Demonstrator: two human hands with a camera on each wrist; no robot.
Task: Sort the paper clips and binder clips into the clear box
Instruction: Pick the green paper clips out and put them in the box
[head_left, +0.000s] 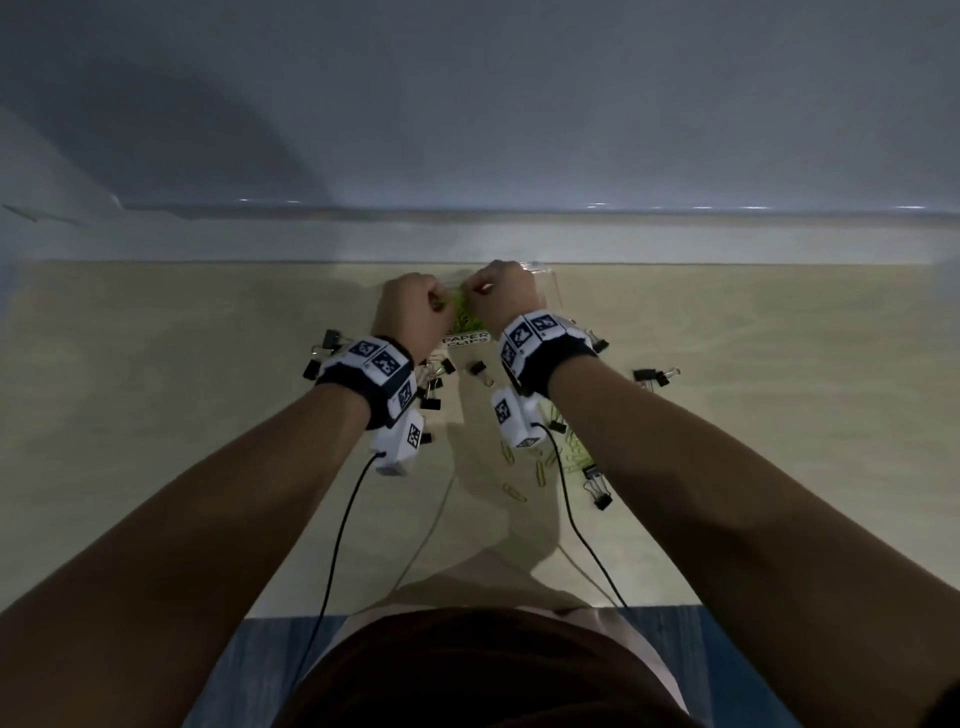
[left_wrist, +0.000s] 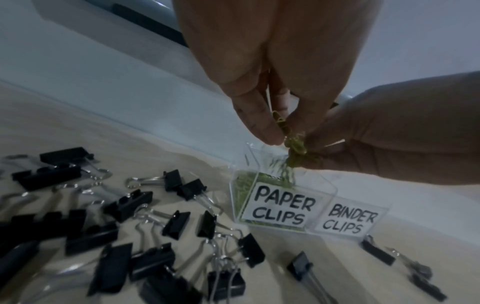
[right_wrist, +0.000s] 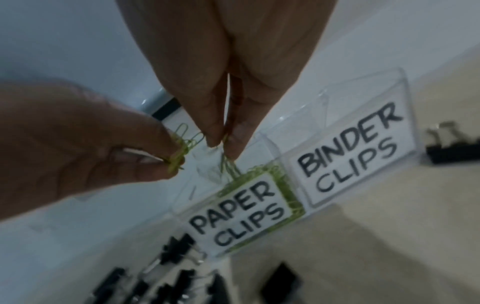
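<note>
Bench: pale wood bench (head_left: 182, 415) runs to a grey wall; its far edge lies just behind your hands, with bare surface at the far left and far right.
Clear box: your clear box (left_wrist: 322, 197) stands near the far edge, two compartments side by side, labelled PAPER CLIPS and BINDER CLIPS.
Left hand: your left hand (head_left: 413, 309) pinches a tangle of green paper clips (left_wrist: 293, 144) above the PAPER CLIPS compartment, fingers curled round it.
Right hand: your right hand (head_left: 501, 293) pinches the same tangle from the other side, thumb and fingertips closed on the wire.
Box contents: a heap of green clips (right_wrist: 262, 170) fills the PAPER CLIPS side; the BINDER CLIPS side looks clear.
Binder clips: black binder clips (left_wrist: 124, 236) are scattered on your left of the box, with a few more on the right.
Loose clips: several loose paper clips (head_left: 540, 475) lie nearer you, under your right forearm.
</note>
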